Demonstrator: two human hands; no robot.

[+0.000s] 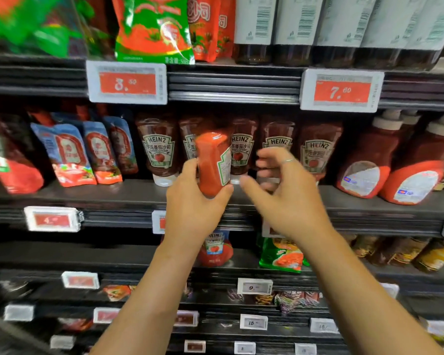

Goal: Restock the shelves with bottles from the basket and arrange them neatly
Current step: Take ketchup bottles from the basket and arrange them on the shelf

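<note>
My left hand [192, 201] grips a red Heinz ketchup bottle [212, 162] from below, cap down, its side label turned right. It hangs in front of the row of Heinz ketchup bottles [159, 149] standing cap-down on the middle shelf [100, 196]. My right hand [280, 188] hovers just right of the held bottle with fingers spread and relaxed, holding nothing; it is blurred and covers the lower part of one shelf bottle. The basket is out of view.
Blue-and-red sauce pouches [69, 155] lean at the left of the same shelf; large red bottles with white caps [369, 162] stand at the right. Price tags [127, 83] hang on the shelf edge above. Lower shelves hold another ketchup bottle [215, 249] and a green pouch [280, 254].
</note>
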